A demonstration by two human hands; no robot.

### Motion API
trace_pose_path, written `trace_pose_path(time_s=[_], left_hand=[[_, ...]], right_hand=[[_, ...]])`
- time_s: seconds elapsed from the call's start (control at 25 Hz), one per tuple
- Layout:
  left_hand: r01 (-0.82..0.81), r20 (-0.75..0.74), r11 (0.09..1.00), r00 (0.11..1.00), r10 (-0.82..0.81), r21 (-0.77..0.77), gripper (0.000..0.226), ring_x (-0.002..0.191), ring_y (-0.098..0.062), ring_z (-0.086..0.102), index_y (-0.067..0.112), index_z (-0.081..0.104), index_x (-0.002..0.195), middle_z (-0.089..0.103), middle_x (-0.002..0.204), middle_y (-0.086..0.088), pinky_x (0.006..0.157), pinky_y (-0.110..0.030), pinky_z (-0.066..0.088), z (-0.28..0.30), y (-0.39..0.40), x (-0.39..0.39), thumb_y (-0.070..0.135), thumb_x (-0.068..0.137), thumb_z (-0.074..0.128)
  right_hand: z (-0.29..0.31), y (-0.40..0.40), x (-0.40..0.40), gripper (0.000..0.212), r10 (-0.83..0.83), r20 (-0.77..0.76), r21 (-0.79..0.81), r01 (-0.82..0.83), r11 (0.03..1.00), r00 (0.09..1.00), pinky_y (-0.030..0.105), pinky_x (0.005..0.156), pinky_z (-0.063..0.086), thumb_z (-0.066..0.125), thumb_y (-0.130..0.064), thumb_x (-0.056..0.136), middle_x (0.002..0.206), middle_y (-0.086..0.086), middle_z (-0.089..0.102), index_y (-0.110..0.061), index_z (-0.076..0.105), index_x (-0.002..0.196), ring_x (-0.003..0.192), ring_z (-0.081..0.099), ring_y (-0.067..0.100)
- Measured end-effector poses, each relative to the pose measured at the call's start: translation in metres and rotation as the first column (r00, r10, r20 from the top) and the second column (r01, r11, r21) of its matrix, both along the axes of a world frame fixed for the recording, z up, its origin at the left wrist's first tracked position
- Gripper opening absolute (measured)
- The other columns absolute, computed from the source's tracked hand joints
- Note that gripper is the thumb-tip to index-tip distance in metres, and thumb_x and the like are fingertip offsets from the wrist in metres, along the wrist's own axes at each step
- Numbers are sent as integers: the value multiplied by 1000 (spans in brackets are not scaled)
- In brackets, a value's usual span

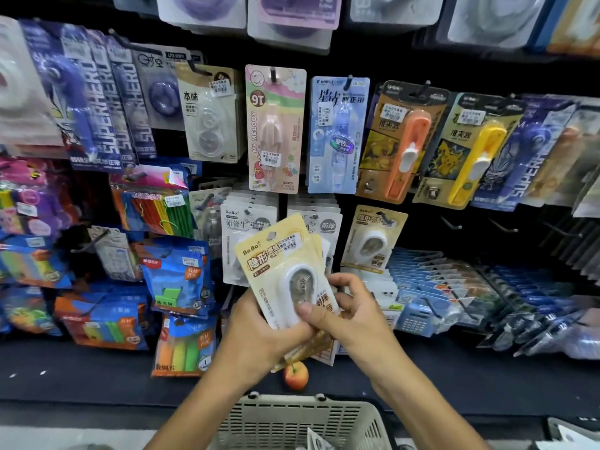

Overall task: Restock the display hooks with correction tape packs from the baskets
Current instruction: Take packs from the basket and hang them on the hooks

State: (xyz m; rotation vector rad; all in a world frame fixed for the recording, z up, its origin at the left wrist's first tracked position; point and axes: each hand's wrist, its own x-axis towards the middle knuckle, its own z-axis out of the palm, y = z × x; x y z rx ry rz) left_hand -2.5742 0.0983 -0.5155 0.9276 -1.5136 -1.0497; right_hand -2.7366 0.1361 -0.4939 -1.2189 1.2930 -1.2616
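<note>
A fanned stack of cream correction tape packs (282,271), at least three, is held in front of the display wall, above the basket (292,420). The left hand (259,332) is curled round the stack's lower edge; the right hand (344,306) pinches the front pack by thumb. One matching pack (373,238) hangs up-right of the stack. Three bare hooks (451,223) are seen further right.

both hands, left hand (259,332) and right hand (354,313), hold a stack of correction tape packs (285,271) before the display hooks (386,219), above the basket (292,420); one matching pack (373,238) hangs to the right.
</note>
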Motion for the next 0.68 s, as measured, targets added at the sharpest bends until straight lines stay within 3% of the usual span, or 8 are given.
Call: trace_pose_path(time_s=[0.08, 0.2, 0.36, 0.48, 0.56, 0.68], left_hand=[[32, 7, 999, 999, -32, -11, 55, 84, -3, 75, 47, 67, 101, 78, 94, 15, 67, -16, 56, 2, 0, -2, 43, 50, 86], [183, -117, 982, 977, -178, 36, 63, 98, -7, 74, 50, 68, 104, 77, 109, 13, 74, -17, 58, 15, -15, 2, 34, 49, 94], [250, -85, 966, 966, -245, 68, 68, 103, -5, 72, 34, 64, 118, 75, 114, 15, 77, -19, 58, 39, -43, -17, 25, 57, 93], [246, -163, 966, 959, -231, 79, 70, 103, -11, 73, 29, 65, 118, 76, 113, 9, 76, -21, 59, 33, -50, -28, 27, 54, 94], [215, -241, 970, 953, -183, 116, 70, 102, -17, 75, 33, 67, 114, 77, 112, 6, 74, -26, 61, 22, -49, -26, 32, 49, 93], [201, -282, 969, 947, -156, 142, 69, 100, -20, 75, 36, 68, 113, 77, 112, 4, 73, -30, 63, 18, -47, -20, 33, 48, 94]], right_hand=[[-2, -1, -3, 61, -41, 16, 9, 41, 999, 999, 33, 68, 60, 87, -49, 60, 101, 3, 78, -18, 59, 105, 86, 76, 22], [9, -2, -20, 57, -90, 151, -22, 95, 995, 984, 32, 60, 57, 89, -45, 67, 97, 11, 78, -13, 57, 101, 77, 74, 24], [22, -4, -47, 49, -198, 221, -40, 212, 976, 955, 37, 65, 57, 77, -46, 70, 98, 9, 78, -15, 58, 103, 78, 74, 22], [20, -4, -69, 34, -313, 275, 9, 323, 946, 909, 37, 55, 60, 74, -37, 82, 93, 8, 78, -14, 60, 104, 75, 75, 23], [15, -3, -86, 21, -435, 216, 79, 429, 900, 874, 32, 47, 56, 70, -29, 93, 80, 8, 77, -14, 60, 104, 59, 71, 21], [5, -5, -107, 18, -500, 105, 103, 491, 865, 859, 25, 35, 39, 63, -23, 99, 58, 0, 67, -10, 57, 110, 37, 47, 13]])
